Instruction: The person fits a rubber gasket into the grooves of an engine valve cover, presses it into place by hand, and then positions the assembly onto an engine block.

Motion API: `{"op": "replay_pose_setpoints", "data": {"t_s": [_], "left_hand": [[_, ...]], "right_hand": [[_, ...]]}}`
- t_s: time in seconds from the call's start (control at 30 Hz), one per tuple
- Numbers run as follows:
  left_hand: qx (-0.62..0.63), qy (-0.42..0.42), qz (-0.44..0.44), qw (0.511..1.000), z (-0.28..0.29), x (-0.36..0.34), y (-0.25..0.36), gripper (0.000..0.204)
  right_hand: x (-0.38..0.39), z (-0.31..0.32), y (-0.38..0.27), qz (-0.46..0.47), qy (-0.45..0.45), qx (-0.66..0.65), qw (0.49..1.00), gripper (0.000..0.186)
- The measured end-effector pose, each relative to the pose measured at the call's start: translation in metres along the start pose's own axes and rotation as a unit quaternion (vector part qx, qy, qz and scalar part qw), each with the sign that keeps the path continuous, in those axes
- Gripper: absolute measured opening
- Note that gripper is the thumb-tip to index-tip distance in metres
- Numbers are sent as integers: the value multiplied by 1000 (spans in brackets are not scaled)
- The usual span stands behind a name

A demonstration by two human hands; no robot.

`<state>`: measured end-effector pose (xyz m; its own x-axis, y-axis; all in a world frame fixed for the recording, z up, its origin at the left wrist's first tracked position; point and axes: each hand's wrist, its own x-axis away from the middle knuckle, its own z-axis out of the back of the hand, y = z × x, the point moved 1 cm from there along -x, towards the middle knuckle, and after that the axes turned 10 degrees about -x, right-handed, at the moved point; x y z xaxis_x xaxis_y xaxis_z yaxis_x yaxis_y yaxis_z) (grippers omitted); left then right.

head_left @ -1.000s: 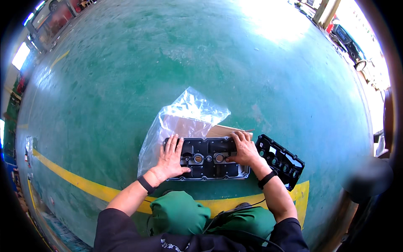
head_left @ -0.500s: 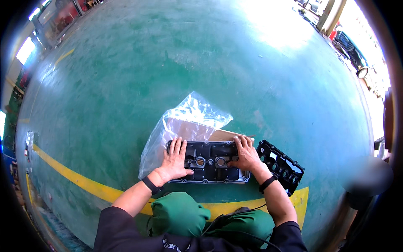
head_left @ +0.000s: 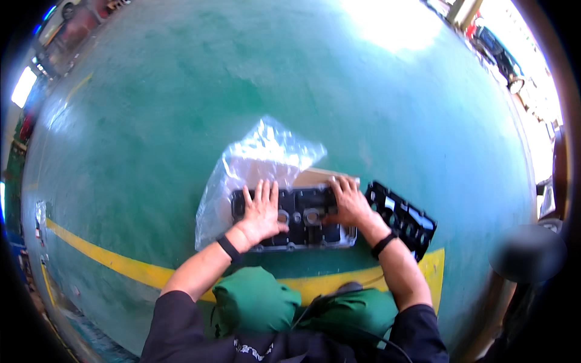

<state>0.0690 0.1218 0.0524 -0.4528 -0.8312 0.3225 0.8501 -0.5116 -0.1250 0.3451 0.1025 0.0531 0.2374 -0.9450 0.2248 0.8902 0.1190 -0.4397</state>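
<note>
In front of my knees lies a black engine valve cover (head_left: 296, 236), its ribbed inner side facing up. My left hand (head_left: 261, 210) rests on its left part with the fingers spread. Across the right part lies my right hand (head_left: 350, 202), fingers stretched toward the far edge and thumb pointing inward. Under and behind the cover are a piece of brown cardboard (head_left: 316, 176) and a clear plastic bag (head_left: 221, 196). A second black valve cover (head_left: 404, 221) lies tilted on the floor just right of my right hand.
The green floor (head_left: 181, 91) stretches far ahead, with a yellow line (head_left: 115, 245) curving past my knees. A dark rounded object (head_left: 528, 254) stands blurred at the right. Vehicles (head_left: 497, 51) and a post are at the far right.
My left hand has slid right along the cover, toward its middle. My right hand keeps nearly the same place on it. The whole view has shifted a little.
</note>
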Motion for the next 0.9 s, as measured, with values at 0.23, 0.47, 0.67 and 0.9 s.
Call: {"op": "replay_pose_setpoints", "data": {"t_s": [0.23, 0.47, 0.67, 0.9], "left_hand": [[42, 5, -16, 999, -5, -8, -14, 128], [56, -24, -7, 998, 1, -12, -11, 125], [43, -40, 22, 998, 5, -15, 1, 121], [34, -11, -4, 999, 5, -21, 4, 120]], "right_hand": [[-10, -8, 3, 3, 11, -12, 1000, 113], [-6, -4, -7, -19, -9, -17, 1000, 114], [-7, -10, -1, -14, -14, -15, 1000, 115], [-10, -10, 3, -7, -8, -18, 1000, 115]]}}
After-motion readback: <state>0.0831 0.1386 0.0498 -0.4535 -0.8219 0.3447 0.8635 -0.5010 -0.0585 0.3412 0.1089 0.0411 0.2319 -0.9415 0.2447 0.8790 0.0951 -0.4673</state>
